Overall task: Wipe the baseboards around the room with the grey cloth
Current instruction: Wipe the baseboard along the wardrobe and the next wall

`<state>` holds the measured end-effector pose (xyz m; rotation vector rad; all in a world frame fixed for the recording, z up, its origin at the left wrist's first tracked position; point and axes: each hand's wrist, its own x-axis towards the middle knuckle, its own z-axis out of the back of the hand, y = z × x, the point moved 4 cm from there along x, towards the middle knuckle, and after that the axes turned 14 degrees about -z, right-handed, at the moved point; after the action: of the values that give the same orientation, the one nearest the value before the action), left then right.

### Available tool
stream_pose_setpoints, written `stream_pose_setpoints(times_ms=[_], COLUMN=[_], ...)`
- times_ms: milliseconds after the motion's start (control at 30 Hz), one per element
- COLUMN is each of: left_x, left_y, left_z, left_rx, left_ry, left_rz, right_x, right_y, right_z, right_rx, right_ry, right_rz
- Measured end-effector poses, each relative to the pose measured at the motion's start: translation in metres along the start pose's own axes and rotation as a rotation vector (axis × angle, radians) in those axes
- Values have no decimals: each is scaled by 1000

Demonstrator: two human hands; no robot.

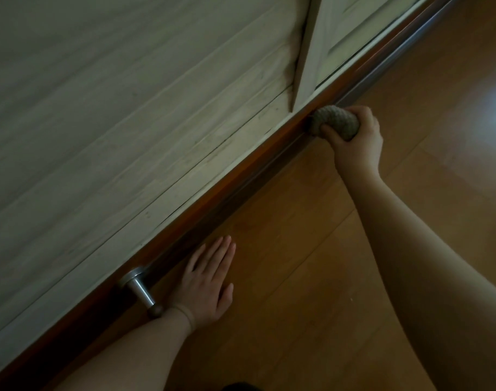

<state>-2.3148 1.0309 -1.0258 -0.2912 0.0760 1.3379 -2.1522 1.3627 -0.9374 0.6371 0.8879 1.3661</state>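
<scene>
1. My right hand grips the balled grey cloth, pressing it against the reddish baseboard below the door frame's corner.
2. Soft and light; bunching it in my fist should keep pressure firm.
3. My left hand lies flat, fingers spread, on the wood floor beside the doorstop.
</scene>
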Motion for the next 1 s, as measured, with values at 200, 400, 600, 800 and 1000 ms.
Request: stream_pose_setpoints(times_ms=[200,400,600,800,1000], left_x=[4,4,3,4,4], left_y=[0,-1,0,-1,-1], left_z=[2,4,3,3,4], left_rx=[-4,-19,-12,-31,-43], left_ry=[-7,-15,-18,-28,-24], left_rz=[-12,-22,-14,-16,-10], right_x=[-73,-129,-145,-123,-67], right_y=[-48,-54,-46,-40,-36], right_z=[-17,-54,-91,-89,-57], right_rx=[4,-29,-55,-124,-238], right_ry=[150,362,430,496,409], right_rz=[-44,148,177,292,286])
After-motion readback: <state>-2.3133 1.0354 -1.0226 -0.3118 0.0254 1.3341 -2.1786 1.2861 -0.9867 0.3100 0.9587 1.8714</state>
